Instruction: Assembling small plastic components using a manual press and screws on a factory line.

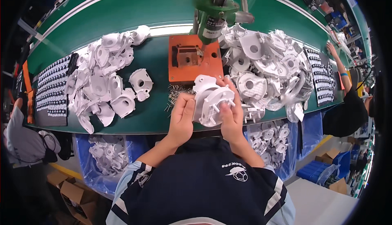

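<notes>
Both my hands hold a white plastic housing part [212, 104] with several pegs, in front of my chest at the table's near edge. My left hand [182, 116] grips its left side with the fingers curled. On its right side my right hand [233, 112] is closed, thumb near the pegs. A second white piece seems to lie against it; whether they are joined I cannot tell. Just beyond stands an orange fixture block [175, 70] with a dark recess, under a green press [212, 16]. Loose screws [178, 92] lie in a pile beside my left hand.
Heaps of white plastic parts [98, 82] [253, 47] flank the fixture on the green table [159, 114]. Trays of dark round pieces [53, 88] [320, 76] sit farther out. Lined blue bins [139, 143] [290, 143] stand below the edge. A co-worker's arm [341, 65] is at right.
</notes>
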Demonstrator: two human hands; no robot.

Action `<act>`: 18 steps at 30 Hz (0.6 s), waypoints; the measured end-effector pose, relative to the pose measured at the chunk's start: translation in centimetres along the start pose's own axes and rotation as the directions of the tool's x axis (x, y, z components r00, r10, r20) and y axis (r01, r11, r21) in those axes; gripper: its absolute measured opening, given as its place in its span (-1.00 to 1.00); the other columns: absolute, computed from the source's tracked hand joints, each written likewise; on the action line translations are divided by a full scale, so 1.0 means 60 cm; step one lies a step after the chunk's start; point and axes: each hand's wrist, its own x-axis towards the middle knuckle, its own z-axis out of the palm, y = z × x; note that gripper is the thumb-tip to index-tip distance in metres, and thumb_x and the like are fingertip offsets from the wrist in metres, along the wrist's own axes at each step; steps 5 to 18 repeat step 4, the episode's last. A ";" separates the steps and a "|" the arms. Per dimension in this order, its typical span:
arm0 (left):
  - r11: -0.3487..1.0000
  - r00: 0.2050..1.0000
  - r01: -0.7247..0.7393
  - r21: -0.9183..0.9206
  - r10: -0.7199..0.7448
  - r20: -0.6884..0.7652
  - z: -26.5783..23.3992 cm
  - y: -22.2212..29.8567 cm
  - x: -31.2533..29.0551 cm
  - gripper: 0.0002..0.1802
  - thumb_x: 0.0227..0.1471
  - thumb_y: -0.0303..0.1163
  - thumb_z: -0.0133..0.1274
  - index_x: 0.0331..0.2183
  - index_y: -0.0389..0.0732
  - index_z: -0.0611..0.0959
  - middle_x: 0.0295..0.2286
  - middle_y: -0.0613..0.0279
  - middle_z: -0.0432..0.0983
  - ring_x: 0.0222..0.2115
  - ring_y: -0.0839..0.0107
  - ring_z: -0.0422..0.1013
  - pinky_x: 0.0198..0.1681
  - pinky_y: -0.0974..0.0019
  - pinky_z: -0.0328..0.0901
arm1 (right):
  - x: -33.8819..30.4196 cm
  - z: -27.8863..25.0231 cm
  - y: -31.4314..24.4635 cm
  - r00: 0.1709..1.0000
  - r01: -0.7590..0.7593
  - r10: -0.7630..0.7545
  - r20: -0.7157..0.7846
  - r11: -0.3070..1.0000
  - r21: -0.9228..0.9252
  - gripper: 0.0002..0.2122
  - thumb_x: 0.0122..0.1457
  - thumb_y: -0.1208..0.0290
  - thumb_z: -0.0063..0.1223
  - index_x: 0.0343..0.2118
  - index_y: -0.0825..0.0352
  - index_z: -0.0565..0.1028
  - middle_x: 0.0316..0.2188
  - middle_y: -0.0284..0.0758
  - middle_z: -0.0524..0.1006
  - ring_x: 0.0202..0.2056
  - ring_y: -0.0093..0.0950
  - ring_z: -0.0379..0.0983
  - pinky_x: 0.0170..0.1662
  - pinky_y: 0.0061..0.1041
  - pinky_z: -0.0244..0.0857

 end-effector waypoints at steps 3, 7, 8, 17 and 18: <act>0.998 0.998 -0.056 0.039 0.058 -0.040 0.010 -0.004 -0.018 -0.86 0.21 -0.35 -0.27 -0.29 -0.20 0.34 -0.45 0.41 0.29 -0.54 0.75 0.18 -0.52 0.64 0.09 | 0.004 0.014 0.006 0.999 -0.030 0.029 0.044 0.999 0.026 -0.44 0.20 0.48 -0.23 0.22 0.38 -0.14 0.18 -0.12 0.09 0.16 -0.42 0.05 0.18 -0.46 -0.11; 0.997 0.996 -0.043 0.068 0.048 -0.078 0.009 -0.003 -0.024 -0.86 0.21 -0.35 -0.27 -0.29 -0.20 0.34 -0.45 0.41 0.29 -0.54 0.75 0.18 -0.52 0.64 0.09 | 0.002 0.021 0.009 0.997 -0.062 0.058 0.048 0.994 0.092 -0.43 0.21 0.46 -0.24 0.23 0.36 -0.15 0.19 -0.13 0.08 0.17 -0.42 0.04 0.18 -0.46 -0.11; 0.997 0.996 -0.043 0.068 0.048 -0.078 0.009 -0.003 -0.024 -0.86 0.21 -0.35 -0.27 -0.29 -0.20 0.34 -0.45 0.41 0.29 -0.54 0.75 0.18 -0.52 0.64 0.09 | 0.002 0.021 0.009 0.997 -0.062 0.058 0.048 0.994 0.092 -0.43 0.21 0.46 -0.24 0.23 0.36 -0.15 0.19 -0.13 0.08 0.17 -0.42 0.04 0.18 -0.46 -0.11; 0.997 0.996 -0.043 0.068 0.048 -0.078 0.009 -0.003 -0.024 -0.86 0.21 -0.35 -0.27 -0.29 -0.20 0.34 -0.45 0.41 0.29 -0.54 0.75 0.18 -0.52 0.64 0.09 | 0.002 0.021 0.009 0.997 -0.062 0.058 0.048 0.994 0.092 -0.43 0.21 0.46 -0.24 0.23 0.36 -0.15 0.19 -0.13 0.08 0.17 -0.42 0.04 0.18 -0.46 -0.11; 0.997 0.996 -0.043 0.068 0.048 -0.078 0.009 -0.003 -0.024 -0.86 0.21 -0.35 -0.27 -0.29 -0.20 0.34 -0.45 0.41 0.29 -0.54 0.75 0.18 -0.52 0.64 0.09 | 0.002 0.021 0.009 0.997 -0.062 0.058 0.048 0.994 0.092 -0.43 0.21 0.46 -0.24 0.23 0.36 -0.15 0.19 -0.13 0.08 0.17 -0.42 0.04 0.18 -0.46 -0.11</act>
